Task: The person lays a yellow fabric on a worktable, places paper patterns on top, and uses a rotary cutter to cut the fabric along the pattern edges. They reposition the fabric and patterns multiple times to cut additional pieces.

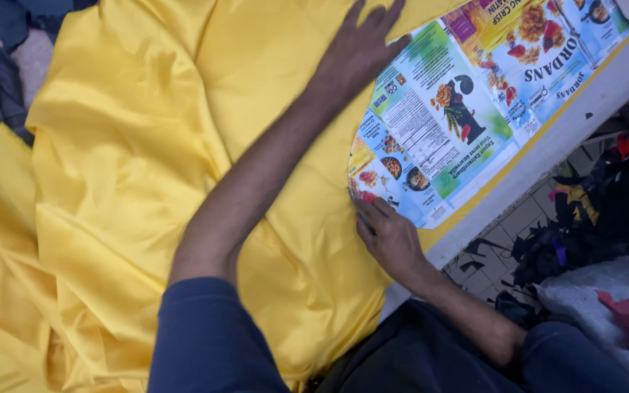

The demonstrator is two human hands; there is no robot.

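The left hand is laid flat, fingers spread and gripping nothing, across yellow fabric and the far edge of a flattened printed carton. The right hand is pressed on the carton's near end, fingers curled, whether anything is pinched cannot be told. The carton is set along the tabletop edge, beyond which scraps are piled on the floor.

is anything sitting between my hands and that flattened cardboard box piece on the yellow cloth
Nothing visible does. The left hand lies flat at the upper edge of the printed cardboard piece, and the right hand touches its lower curved edge. Only the yellow cloth lies beneath it. Whether the right hand holds a small tool cannot be told.
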